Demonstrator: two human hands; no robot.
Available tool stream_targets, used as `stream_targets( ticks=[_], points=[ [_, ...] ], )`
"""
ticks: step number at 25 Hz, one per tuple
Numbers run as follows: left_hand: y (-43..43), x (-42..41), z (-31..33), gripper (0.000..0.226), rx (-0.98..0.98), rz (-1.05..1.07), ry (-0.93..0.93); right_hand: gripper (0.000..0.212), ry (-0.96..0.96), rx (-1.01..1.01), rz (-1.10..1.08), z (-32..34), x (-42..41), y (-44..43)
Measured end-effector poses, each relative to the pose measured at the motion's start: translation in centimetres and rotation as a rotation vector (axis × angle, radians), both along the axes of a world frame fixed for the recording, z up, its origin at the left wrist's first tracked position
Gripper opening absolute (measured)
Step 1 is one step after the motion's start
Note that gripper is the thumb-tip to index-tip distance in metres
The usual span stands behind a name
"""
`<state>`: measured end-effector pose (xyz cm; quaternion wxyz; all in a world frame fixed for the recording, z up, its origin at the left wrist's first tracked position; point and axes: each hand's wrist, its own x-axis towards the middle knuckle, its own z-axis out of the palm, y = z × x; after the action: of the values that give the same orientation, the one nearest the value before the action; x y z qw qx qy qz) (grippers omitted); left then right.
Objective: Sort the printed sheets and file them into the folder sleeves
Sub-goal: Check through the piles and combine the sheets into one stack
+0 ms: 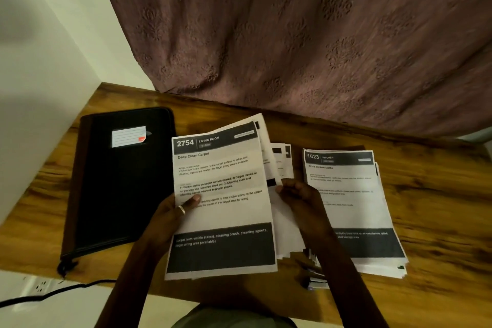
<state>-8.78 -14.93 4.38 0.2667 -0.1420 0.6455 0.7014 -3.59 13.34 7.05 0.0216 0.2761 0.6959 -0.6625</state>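
**On the worktop [439, 208]: sorting in hand, folder shut**

To your left lies one closed folder [119, 181], long axis running away from you, your left hand [170, 218] the nearer. You hold one sheaf [221, 216], headed Living Room: left fingers clamped on its left edge, right hand [300, 202] fingers pinching the rear sheets. One laid pile [354, 194], headed Kitchen, sits right.

- The table [439, 194] before you is grained wood with a soft sheen.
- Your folder [117, 194] is black and matt, with a finely textured cover. Its label [127, 136] is lined paper.
- The sheets [223, 210] you hold are matt paper.
- The curtain [292, 34] is cloth with a raised pattern.
- Your ring [181, 210] is shiny metal.
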Motion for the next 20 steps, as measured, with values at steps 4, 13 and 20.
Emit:
stream_targets(
  ticks=[4, 13, 20],
  points=[
    [-0.1, 0.7, -0.6, 0.029, -0.044, 0.027, 0.000, 0.016, 0.007, -0.102, 0.122, -0.6, 0.1, -2.1],
    [-2.8, 1.9, -0.6, 0.035, 0.100, 0.186, -0.010, 0.071, -0.384, 0.909, 0.164, -6.3, 0.1, 0.5],
    [-3.2, 1.9, -0.6, 0.040, 0.131, 0.217, -0.035, 0.048, -0.376, 0.667, 0.033, -6.9, -0.5, 1.5]
  ],
)
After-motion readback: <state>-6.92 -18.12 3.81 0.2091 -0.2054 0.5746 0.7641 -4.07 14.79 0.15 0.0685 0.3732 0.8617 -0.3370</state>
